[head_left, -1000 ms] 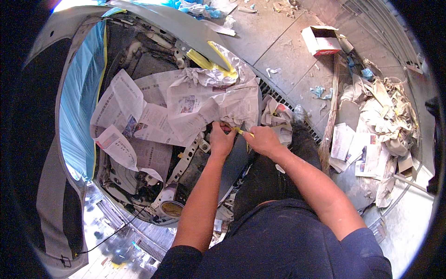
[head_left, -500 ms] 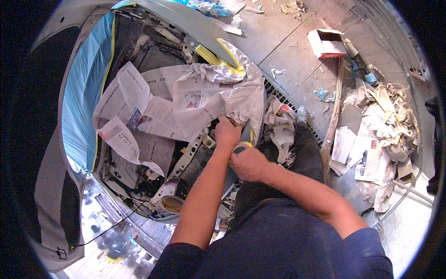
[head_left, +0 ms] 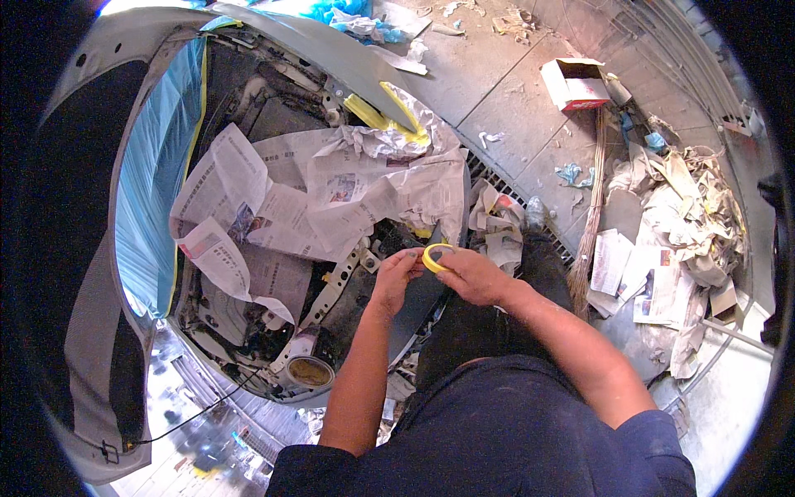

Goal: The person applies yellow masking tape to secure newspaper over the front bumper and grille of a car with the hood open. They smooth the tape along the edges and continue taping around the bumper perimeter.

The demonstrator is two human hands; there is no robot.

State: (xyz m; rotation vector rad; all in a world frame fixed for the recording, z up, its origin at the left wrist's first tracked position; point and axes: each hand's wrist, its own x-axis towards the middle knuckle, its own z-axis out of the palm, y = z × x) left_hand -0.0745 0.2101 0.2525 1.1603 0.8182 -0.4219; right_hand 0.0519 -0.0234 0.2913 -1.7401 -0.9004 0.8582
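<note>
My right hand (head_left: 474,277) is closed around a roll of yellow masking tape (head_left: 434,257), its ring standing out from my fingers toward the left. Close beside the roll, my left hand (head_left: 397,277) is pinched at the fingertips; it seems to hold the tape's loose end, though the strip itself is too small to make out. Both hands hover over the front edge of a car's open engine bay. Sheets of newspaper (head_left: 344,178) lie across the bay just beyond them, with yellow tape (head_left: 422,230) stuck at the near edge.
Blue plastic film (head_left: 153,190) hangs along the left of the bay, below the raised hood (head_left: 91,248). On the right floor lie crumpled paper (head_left: 691,199), a straw broom (head_left: 590,224) and an open box (head_left: 575,84). A floor grate (head_left: 497,184) runs beside the car.
My left hand has drawn back from the newspaper's near edge toward me. My right hand has lifted slightly and turned, so the tape ring shows more fully between both hands.
</note>
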